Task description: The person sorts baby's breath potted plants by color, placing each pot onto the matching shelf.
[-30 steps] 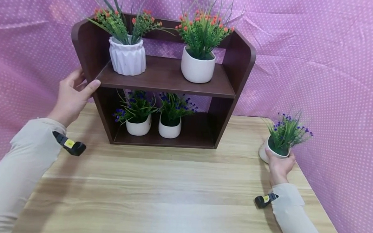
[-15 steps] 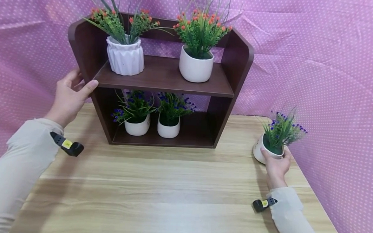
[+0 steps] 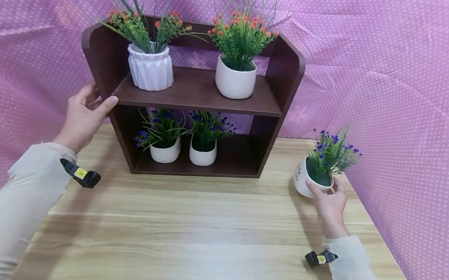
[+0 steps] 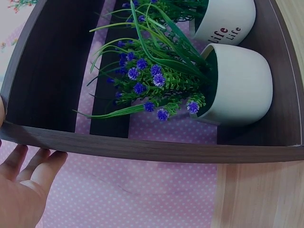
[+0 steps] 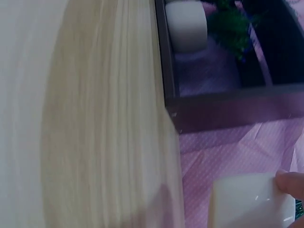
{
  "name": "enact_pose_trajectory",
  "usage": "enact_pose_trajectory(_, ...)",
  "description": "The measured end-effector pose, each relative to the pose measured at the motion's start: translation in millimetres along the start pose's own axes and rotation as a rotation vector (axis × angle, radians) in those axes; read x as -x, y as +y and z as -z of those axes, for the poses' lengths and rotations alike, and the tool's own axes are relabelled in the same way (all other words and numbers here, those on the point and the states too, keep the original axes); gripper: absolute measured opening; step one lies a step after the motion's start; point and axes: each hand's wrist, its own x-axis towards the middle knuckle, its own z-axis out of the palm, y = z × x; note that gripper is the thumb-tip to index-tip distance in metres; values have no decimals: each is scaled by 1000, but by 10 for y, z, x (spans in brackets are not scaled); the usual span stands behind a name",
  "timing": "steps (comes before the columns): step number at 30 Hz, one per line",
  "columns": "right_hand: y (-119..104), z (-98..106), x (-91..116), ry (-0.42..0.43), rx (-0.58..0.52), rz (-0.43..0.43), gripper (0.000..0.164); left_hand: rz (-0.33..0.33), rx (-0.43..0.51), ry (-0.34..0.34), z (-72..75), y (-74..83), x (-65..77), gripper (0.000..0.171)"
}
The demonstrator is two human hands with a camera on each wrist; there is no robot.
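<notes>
My right hand [image 3: 329, 207] grips the rim of a white pot [image 3: 302, 183] with purple flowers, near the table's right edge. The potted plant is tilted, and lettering shows on its left side. In the right wrist view, a fingertip presses on the white pot [image 5: 247, 204]. My left hand [image 3: 81, 117] holds the left side panel of a dark brown two-tier shelf [image 3: 196, 101], thumb on the front edge. In the left wrist view, the fingers [image 4: 50, 168] lie along the panel's outer face. Two pots with purple flowers stand on the lower tier.
On the upper tier stand a pleated white pot [image 3: 151, 72] and a smooth white pot [image 3: 235, 81], both with orange flowers. The wooden table [image 3: 197, 223] ends at a slanting right edge. Pink dotted cloth [image 3: 382, 101] hangs behind and to the right.
My right hand has carried the purple-flowered potted plant leftward toward the shelf, turning it so its lettering shows. The left hand keeps its hold on the shelf's side panel.
</notes>
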Motion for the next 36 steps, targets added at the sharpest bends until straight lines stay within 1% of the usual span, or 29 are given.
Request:
enact_pose_trajectory(3,-35,-4,112,-42,16,19,91,-3,5,-2,-1,3,0,58)
enact_pose_trajectory(8,-79,-2,288,-97,95,48,94,1,-3,-6,4,3,-5,58)
enact_pose_trajectory(12,-99,-10,412,-155,94,68,91,3,-43,-12,7,6,-8,58)
enact_pose_trajectory(15,-117,-28,497,-206,94,83,90,-1,-43,-12,6,7,-7,57)
enact_pose_trajectory(18,-135,-55,575,-256,121,87,92,-9,-21,-8,5,5,-6,57)
enact_pose_trajectory(25,-153,-197,720,-340,100,119,87,-9,-3,-11,14,-6,3,58)
enact_pose_trajectory(27,-149,-247,754,-354,80,132,85,-10,2,-12,14,-4,6,58)
enact_pose_trajectory(33,-108,-407,805,-393,44,175,80,-23,56,-6,0,-2,0,57)
enact_pose_trajectory(36,-76,-507,818,-396,40,192,80,-23,40,-5,-1,-5,0,57)
